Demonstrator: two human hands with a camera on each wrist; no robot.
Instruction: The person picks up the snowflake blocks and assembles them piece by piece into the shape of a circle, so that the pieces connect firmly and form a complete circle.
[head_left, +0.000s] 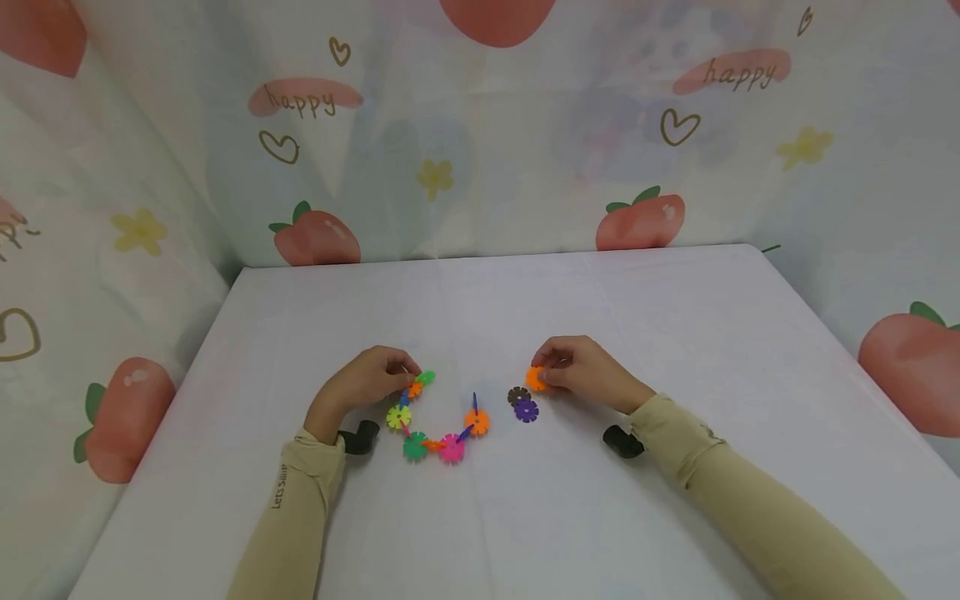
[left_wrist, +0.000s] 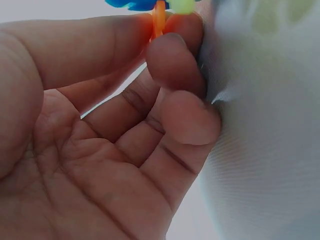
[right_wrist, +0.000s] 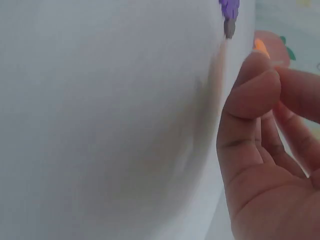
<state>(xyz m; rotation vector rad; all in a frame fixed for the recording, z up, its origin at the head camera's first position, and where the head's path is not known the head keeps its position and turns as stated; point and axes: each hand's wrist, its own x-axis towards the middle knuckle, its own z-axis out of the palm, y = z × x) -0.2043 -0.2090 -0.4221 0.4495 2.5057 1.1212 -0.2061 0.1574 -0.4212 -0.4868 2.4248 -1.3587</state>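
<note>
Several notched plastic snowflake discs are joined into a curved chain (head_left: 452, 449) on the table. At the chain's upper left end, my left hand (head_left: 365, 380) pinches an orange disc (left_wrist: 159, 19) between thumb and fingers. A bright green disc (head_left: 426, 377) sticks out just past those fingertips. My right hand (head_left: 583, 367) holds a loose orange disc (head_left: 536, 379) by its edge; in the right wrist view the fingers hide most of it. Just below it lie a brown disc (head_left: 518, 395) and a purple disc (head_left: 527, 410), partly overlapping.
A white cloth covers the table (head_left: 600, 517). Dark wrist devices (head_left: 622, 442) show beside both cuffs. A printed curtain (head_left: 480, 150) with peaches hangs behind the table and along its sides. On the chain's right end, a blue disc (head_left: 475, 403) stands on edge.
</note>
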